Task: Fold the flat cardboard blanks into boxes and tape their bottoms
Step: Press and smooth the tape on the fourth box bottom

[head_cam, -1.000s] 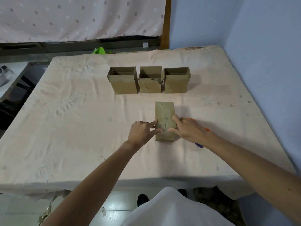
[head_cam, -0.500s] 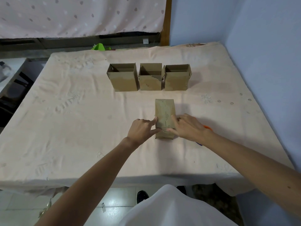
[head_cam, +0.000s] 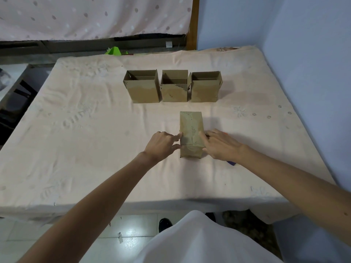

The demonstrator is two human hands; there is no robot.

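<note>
Two index fingers frame the brown box (head_cam: 190, 132) that lies in the middle of the table (head_cam: 79, 158): the left hand (head_cam: 163, 145) sets its outstretched index finger against the box's left top edge and its thumb against the near left corner, with the other fingers loosely bent and holding nothing. The right hand (head_cam: 221, 145) lays fairly straight fingers along the right top edge, its thumb low beside the near right corner. Neither hand wraps around the box; both only press at its sides. Half a second ago the left thumb and the right fingertips reached further onto the top face, over its central seam, and now they sit out at the edges, leaving the seam and its ridged strip uncovered. The box itself lies in the same spot, long side pointing away from the person. Under the right wrist an orange and blue object (head_cam: 231, 163) peeks out, mostly hidden as before. Farther back, three open-topped boxes (head_cam: 174, 90) stand upright in a close row, the middle and right ones touching, unchanged. A pale cloth covers the table, a green object (head_cam: 114, 51) shows behind its far edge, and a dotted curtain (head_cam: 85, 16) hangs beyond.
</note>
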